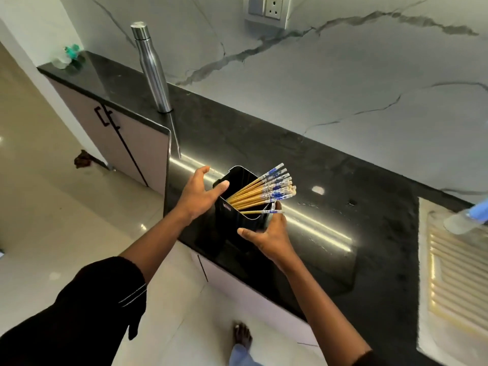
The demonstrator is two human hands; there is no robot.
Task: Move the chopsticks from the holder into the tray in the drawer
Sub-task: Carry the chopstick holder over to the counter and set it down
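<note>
A black rectangular holder (232, 223) stands on the dark counter near its front edge. Several wooden chopsticks (264, 190) with blue-and-white patterned ends lean out of it to the right. One chopstick (260, 212) lies lower, across the holder's near right rim. My left hand (198, 194) is at the holder's left side, fingers spread, thumb resting on the rim. My right hand (269, 233) wraps the holder's near right corner, thumb across the front face, fingertips up beside the low chopstick. No drawer or tray is in view.
A tall steel bottle (151, 67) stands at the back left of the black counter (343, 207). A ribbed draining board (454, 281) and a clear bottle with a blue cap (467, 217) are at the right. Closed cabinet doors (118, 138) are at the left; my bare foot (241, 335) is on the floor.
</note>
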